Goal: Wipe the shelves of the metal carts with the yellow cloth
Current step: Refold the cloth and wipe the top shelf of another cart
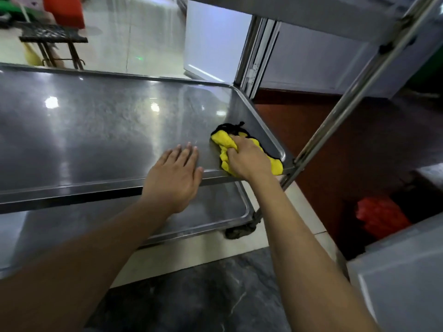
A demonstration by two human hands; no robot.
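Observation:
A shiny middle shelf [96,130] of the metal cart fills the left and centre of the view. Bunched in its near right corner lies the yellow cloth [224,141] with a black edge. My right hand [249,159] is shut on the cloth and presses it onto the shelf. Just to its left, my left hand [176,173] lies flat on the shelf's front rim with fingers spread and nothing in it. A lower shelf [215,212] shows beneath, and the underside of an upper shelf [299,13] is overhead.
A slanted cart post [354,92] rises at the right corner, with a caster wheel [239,231] under the lower shelf. A red bag [381,216] sits on the dark floor at right. A dark stool [55,41] stands at the back left. A white panel [213,41] stands behind.

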